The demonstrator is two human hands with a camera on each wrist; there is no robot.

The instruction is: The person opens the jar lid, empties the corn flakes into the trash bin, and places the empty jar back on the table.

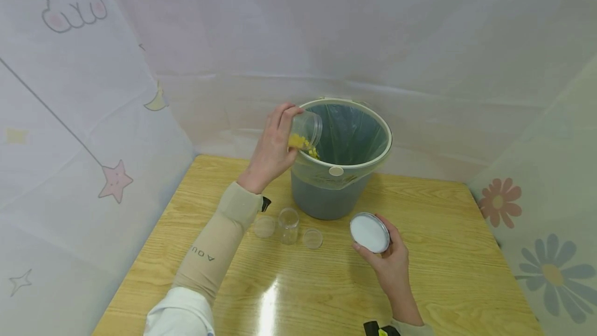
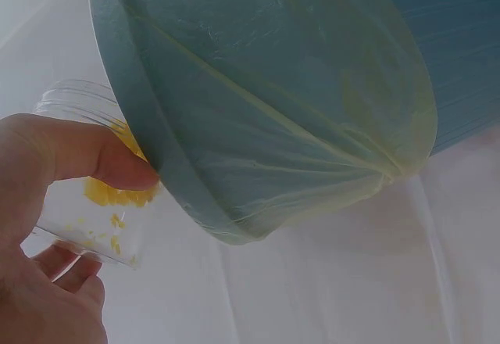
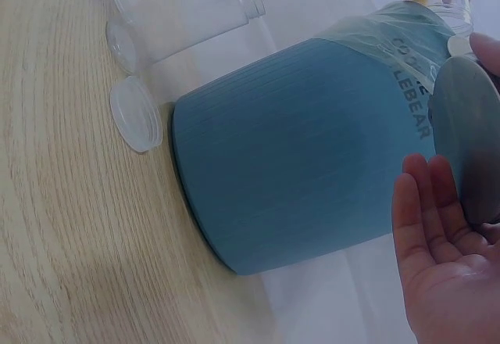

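Note:
My left hand [image 1: 271, 153] grips a clear plastic jar [image 1: 305, 122] tipped on its side at the left rim of a trash bin [image 1: 322, 198]. Yellow bits [image 1: 298, 141] lie along the jar's lower wall and by its mouth, at the bin's edge. The left wrist view shows the thumb across the jar [image 2: 86, 223] and fingers beneath it. Lower right, in front of the bin, my right hand [image 1: 394, 258] holds a round silver-rimmed lid [image 1: 369, 232] by its edge, white face up toward the head camera. Its grey other side shows in the right wrist view.
A clear empty jar [image 1: 288, 227] stands on the wooden table [image 1: 420, 284] before the bin, with a clear lid [image 1: 265, 227] to its left and another clear lid [image 1: 312, 238] to its right. A thin bag [image 1: 354, 134] lines the bin. Printed cloth walls surround the table.

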